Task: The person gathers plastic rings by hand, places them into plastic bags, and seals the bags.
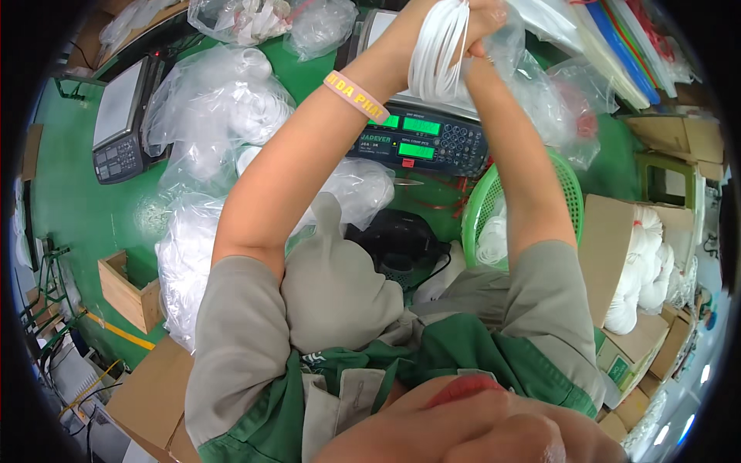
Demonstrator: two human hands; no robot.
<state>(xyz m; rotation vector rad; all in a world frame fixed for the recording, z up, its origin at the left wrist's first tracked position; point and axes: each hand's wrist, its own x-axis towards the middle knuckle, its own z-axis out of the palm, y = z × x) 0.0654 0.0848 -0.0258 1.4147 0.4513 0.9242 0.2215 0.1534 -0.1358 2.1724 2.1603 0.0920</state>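
Note:
A coil of thin white cord [438, 52] hangs in loops across my left hand [482, 18] at the top edge of the view. The fingers of that hand are curled closed, and the cord appears gripped in it. My right hand [477, 52] meets the left one just beyond the coil. Its fingers are mostly hidden, so their grip cannot be made out. Both hands are above a counting scale [432, 137] with lit green displays. Clear plastic film [509, 42] lies close beside the hands.
Bags of white coils [231, 96] lie at the left, near a second scale [120, 116]. A green basket [567, 181] stands under my right forearm. An open cardboard box [606, 247] with white bundles is at the right. A wooden box [127, 297] sits at the left.

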